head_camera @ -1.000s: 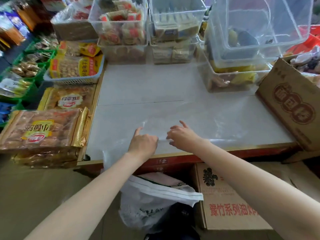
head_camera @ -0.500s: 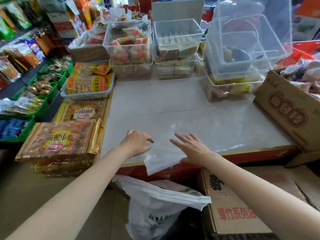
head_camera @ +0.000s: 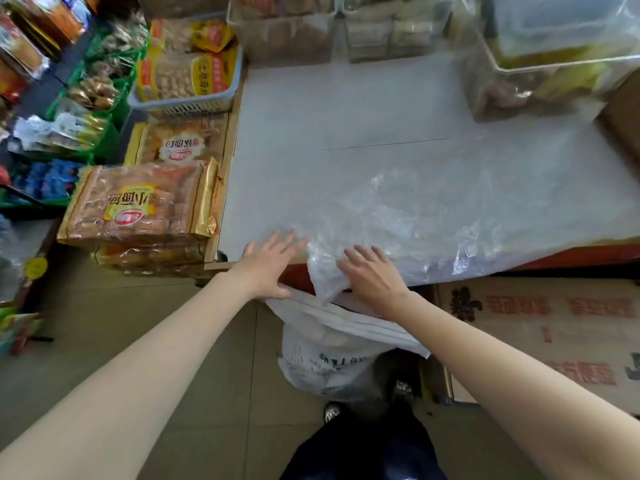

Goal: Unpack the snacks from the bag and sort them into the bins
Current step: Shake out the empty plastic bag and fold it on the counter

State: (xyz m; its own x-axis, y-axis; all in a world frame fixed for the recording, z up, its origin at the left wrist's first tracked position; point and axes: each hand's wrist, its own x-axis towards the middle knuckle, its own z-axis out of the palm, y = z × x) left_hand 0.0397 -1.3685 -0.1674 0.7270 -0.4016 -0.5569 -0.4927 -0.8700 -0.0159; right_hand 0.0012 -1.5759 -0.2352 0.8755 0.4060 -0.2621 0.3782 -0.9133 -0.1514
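A clear, empty plastic bag (head_camera: 433, 216) lies flattened on the white table top (head_camera: 329, 109), one corner hanging over the front edge. My left hand (head_camera: 268, 265) lies flat at the table's front edge, fingers straight, just left of the bag. My right hand (head_camera: 372, 275) presses flat on the bag's hanging corner, fingers spread. Below the table edge a white plastic bag (head_camera: 332, 348) with printed text stands on the floor between my arms. Clear bins (head_camera: 284, 32) with snacks line the back of the table.
Large bread packs (head_camera: 138, 206) are stacked left of the table, with a basket of yellow snack bags (head_camera: 187, 71) behind them. Green crates (head_camera: 90, 84) of snacks stand further left. A printed cardboard box (head_camera: 540, 334) sits on the floor at the right. A clear bin (head_camera: 554, 64) holds yellow packs.
Both hands slid back toward the table's front edge and flattened; the clear bag's corner now hangs further over the edge. The camera tilted down and closer.
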